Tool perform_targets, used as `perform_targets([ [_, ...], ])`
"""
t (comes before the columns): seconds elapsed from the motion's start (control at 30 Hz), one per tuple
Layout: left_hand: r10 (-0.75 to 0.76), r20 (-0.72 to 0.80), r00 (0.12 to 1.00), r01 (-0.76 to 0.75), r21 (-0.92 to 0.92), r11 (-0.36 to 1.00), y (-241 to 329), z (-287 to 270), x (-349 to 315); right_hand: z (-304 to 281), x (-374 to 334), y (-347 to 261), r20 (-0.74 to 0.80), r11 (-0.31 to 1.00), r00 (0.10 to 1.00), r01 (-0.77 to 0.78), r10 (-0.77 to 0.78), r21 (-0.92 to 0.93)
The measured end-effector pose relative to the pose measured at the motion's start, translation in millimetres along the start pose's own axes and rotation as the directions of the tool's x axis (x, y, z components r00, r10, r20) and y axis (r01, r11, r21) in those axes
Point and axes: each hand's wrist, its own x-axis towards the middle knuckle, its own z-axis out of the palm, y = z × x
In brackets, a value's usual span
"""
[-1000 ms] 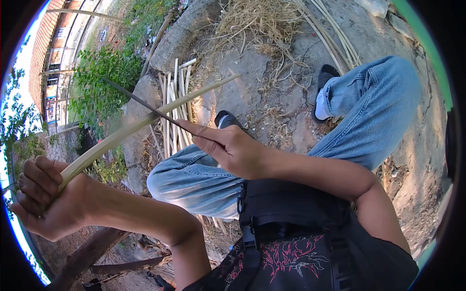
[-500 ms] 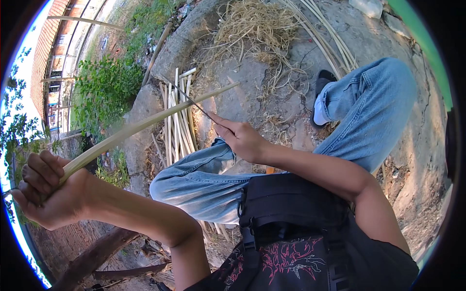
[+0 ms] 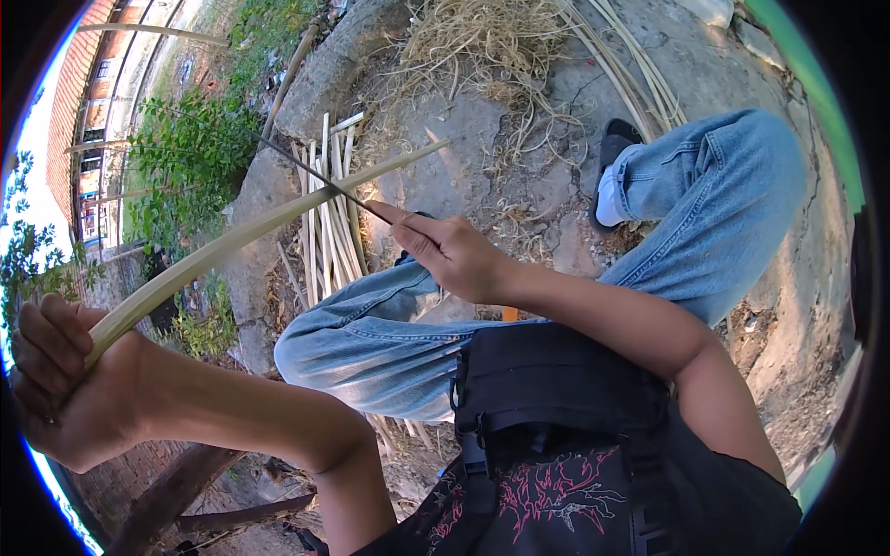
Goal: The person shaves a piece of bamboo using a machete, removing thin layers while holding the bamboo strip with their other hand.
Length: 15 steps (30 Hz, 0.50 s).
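My left hand (image 3: 79,385), out at the far left, is closed round the thick end of a long pale green bamboo strip (image 3: 213,252). The strip slants up to the right and tapers to a thin tip. My right hand (image 3: 454,255) grips a thin dark knife (image 3: 298,165), index finger stretched along it; the handle is hidden in the fist. The blade crosses the strip and touches it beyond its middle. Below the crossing, a bundle of split bamboo strips (image 3: 326,236) lies on the ground by my bent leg.
A heap of curly shavings (image 3: 491,42) lies on the cracked concrete (image 3: 547,176) ahead. Long bamboo strips (image 3: 630,65) stretch away at the upper right. Leafy bushes (image 3: 190,153) grow past the concrete edge on the left. A dark log (image 3: 171,496) lies at the lower left.
My left hand has drawn the strip a little further left and down. The knife has shifted left and up slightly, still crossing the strip. Both hands keep their hold.
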Motion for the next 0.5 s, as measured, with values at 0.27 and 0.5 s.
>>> perform_targets([
  [0.27,-0.052,0.122,0.991,0.063,-0.092,0.994,4.0,-15.4,-12.8,-7.2,7.4,35.9,-0.037,0.962,0.962,-0.271,0.27,-0.015],
  [0.5,-0.058,0.173,0.983,0.063,-0.024,0.998,12.9,-30.4,-7.9,-5.5,8.4,78.5,-0.098,0.976,0.975,-0.191,0.201,0.1],
])
